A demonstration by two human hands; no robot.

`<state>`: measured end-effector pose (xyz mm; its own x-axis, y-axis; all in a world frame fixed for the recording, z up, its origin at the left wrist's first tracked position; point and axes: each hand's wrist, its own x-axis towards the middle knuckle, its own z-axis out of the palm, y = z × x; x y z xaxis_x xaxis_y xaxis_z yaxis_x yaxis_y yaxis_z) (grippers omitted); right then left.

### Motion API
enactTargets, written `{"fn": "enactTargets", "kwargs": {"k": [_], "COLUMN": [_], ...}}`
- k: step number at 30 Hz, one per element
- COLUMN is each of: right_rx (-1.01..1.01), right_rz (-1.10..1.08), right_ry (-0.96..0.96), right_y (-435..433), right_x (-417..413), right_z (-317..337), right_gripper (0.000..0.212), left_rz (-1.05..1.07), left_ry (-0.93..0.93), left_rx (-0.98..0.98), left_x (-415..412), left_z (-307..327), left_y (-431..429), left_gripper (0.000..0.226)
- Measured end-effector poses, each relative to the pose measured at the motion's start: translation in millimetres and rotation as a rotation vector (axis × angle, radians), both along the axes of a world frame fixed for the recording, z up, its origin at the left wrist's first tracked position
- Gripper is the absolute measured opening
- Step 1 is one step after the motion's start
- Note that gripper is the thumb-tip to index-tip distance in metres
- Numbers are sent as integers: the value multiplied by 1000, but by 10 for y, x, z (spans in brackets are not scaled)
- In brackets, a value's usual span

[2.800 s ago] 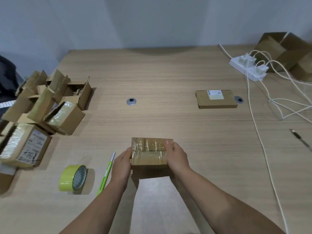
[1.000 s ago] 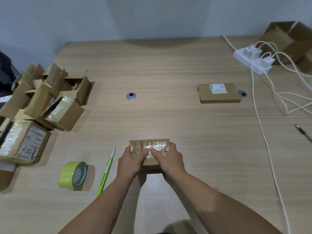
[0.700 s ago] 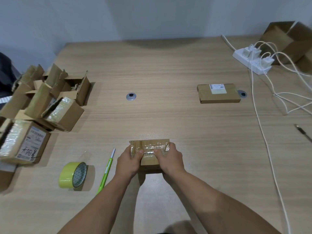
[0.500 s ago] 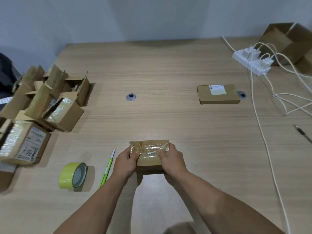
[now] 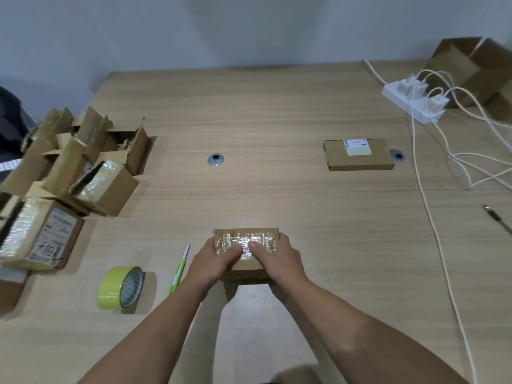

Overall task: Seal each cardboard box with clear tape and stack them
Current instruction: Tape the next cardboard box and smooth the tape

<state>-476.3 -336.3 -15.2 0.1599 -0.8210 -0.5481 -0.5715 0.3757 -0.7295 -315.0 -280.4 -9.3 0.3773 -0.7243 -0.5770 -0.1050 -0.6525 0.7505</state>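
head view: the small taped cardboard box (image 5: pixel 246 242) sits on the wooden table (image 5: pixel 277 106) near its front edge. the left hand (image 5: pixel 213 261) and right hand (image 5: pixel 279 259) each wrap one end, thumbs pressing the glossy tape on top. it looks light and stiff; the tape is probably slick, so grip the bare cardboard sides.

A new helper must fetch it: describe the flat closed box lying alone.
From the white power strip at the table's far right, come nearer to the right-hand metal grommet; the flat box lies left of it. Unlike the open boxes heaped at the far left, it is closed, alone, with a white label.
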Motion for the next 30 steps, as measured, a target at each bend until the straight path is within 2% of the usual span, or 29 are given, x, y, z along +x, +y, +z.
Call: {"fn": "enactTargets", "kwargs": {"k": [1, 4, 8, 13, 17, 19, 22, 25, 28, 30], "right_rx": [-8, -54, -71, -80, -99, -98, -47, -13, -56, -95], "right_rz": [-17, -42, -37, 24, 80, 88, 140, 303, 460, 509], "right_ry": [19, 61, 63, 93, 65, 16, -142, -156, -76, -42], "right_y": [13, 17, 43, 3, -13, -28, -66, -135, -189, -226], "right_x": [33, 67, 71, 10, -59, -104, -194, -280, -314, -334], "right_z": [-3, -23, -30, -22, -7, -14, 36, 18, -11, -32], "right_gripper": [81, 65, 48, 39, 40, 51, 93, 124, 140, 140], "left_rz": [17, 80, 89, 73, 63, 58, 38, 83, 169, 189], "left_ry": [-64, -152, -127, -122, -74, -66, -42, 33, 115, 135], "left_rx": [-3, -16, -38, -51, -44, -52, -48, -24, -8, 0], "left_x": [-41, -117, -77, 3, 69, 89, 102, 88, 68, 73], "left_z": [-5, -18, -74, -127, -164, -175, -164, -120, -78, -83], "left_y": [-10, -22, -32, -47, -28, -12, -7, -49, -87, -95], "left_gripper": [56, 43, 24, 8, 13, 16, 24, 27, 31, 36]}}
